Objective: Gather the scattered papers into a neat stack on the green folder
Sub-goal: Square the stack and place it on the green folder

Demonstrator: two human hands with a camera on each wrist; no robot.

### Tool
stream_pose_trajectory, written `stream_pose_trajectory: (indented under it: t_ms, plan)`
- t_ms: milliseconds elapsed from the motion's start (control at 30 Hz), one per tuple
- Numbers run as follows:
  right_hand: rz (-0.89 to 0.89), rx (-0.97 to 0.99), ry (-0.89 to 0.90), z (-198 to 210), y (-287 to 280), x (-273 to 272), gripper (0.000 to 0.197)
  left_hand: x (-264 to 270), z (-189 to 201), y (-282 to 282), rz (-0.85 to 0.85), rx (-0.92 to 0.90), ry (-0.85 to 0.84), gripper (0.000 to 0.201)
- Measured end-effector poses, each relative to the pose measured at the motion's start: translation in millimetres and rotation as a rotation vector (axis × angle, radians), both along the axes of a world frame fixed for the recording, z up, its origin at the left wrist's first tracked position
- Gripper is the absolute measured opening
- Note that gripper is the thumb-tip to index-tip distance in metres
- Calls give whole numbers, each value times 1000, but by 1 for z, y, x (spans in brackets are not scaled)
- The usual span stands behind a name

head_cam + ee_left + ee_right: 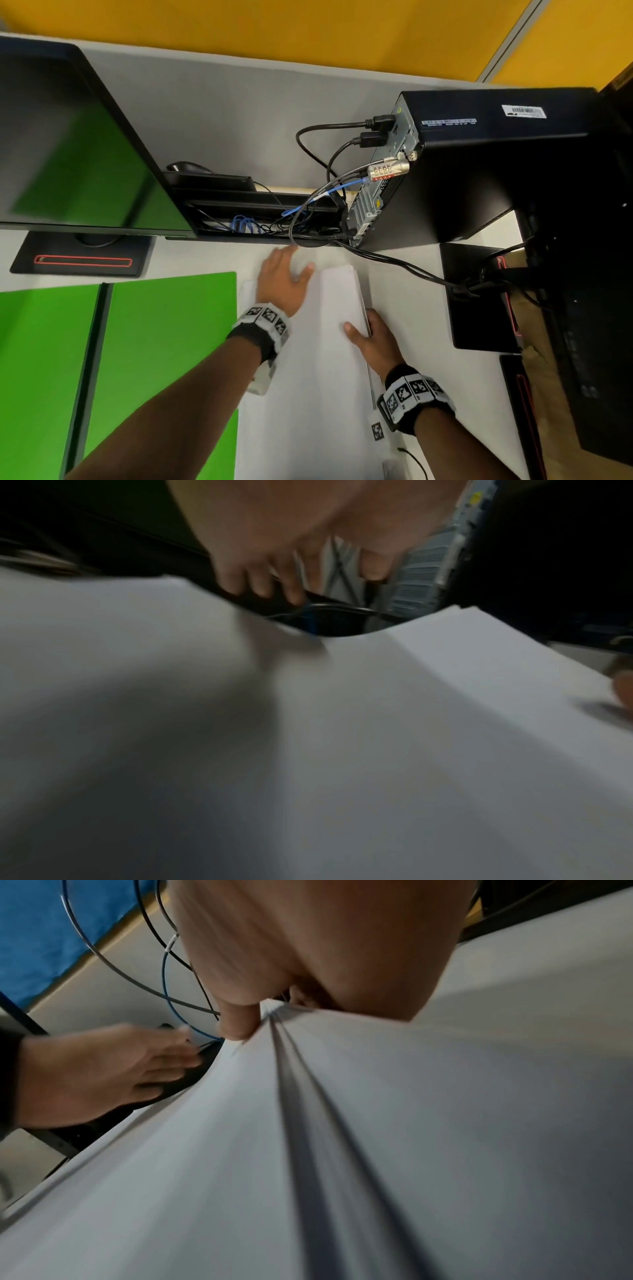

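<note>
1. So, head view: the papers (329, 342) lay as a white spread on the desk (404, 298), just right of the green folder (164, 335), not on it. The folder lay open and flat on the desk, with the paper spread's left edge lapping its right edge.
2. Right hand (373, 339) gripped the right edge of a raised bundle of sheets, thumb on top. Only the right wrist view showed the pinch clearly: thumb (236, 1020) pressed on the fanned sheet edges, fingers curled underneath.
3. Left hand (282, 277) was over the far left part of the sheets, fingers spread and reaching toward the cables (394, 260). Left wrist view showed the fingers (260, 580) relaxed and holding nothing, tips just past the paper's far edge; whether they touched the paper I could not tell, blur.
4. Head view alone showed the surroundings: monitor (75, 144) behind the folder, black computer case (479, 154) behind the papers to the right.
5. Both wrist views were mostly filled with blurred white paper.
</note>
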State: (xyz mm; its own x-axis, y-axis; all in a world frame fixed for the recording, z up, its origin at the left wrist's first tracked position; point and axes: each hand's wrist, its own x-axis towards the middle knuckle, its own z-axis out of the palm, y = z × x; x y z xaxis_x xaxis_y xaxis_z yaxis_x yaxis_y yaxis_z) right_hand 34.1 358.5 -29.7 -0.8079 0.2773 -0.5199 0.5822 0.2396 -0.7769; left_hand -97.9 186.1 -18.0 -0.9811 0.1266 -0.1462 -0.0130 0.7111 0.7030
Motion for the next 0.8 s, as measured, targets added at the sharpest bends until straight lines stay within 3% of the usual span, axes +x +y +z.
stream_pose_trajectory:
  t_ms: [67,133,233,400,500,600,700,800]
  plan:
    - [-29,-1,13,-2,-3,10,30,14,-12,-34,179,12,58,55]
    - [-51,-6,12,-6,-4,16,39,37,-26,-59,269,89,-37,61]
    - [-44,-8,5,-5,-6,16,44,67,-39,-70,259,223,-135,76]
    - [-12,-70,44,7,-15,11,45,76,-33,-60,231,284,-172,92]
    - [11,-100,77,14,-15,13,45,70,-28,-63,252,406,-217,77]
    - [-42,-135,136,22,-8,16,47,69,-12,-71,347,683,-292,75]
    - [-98,-173,193,34,0,17,53,80,4,-81,365,788,-366,70]
    - [-122,-209,266,54,7,9,50,99,28,-76,263,830,-391,31]
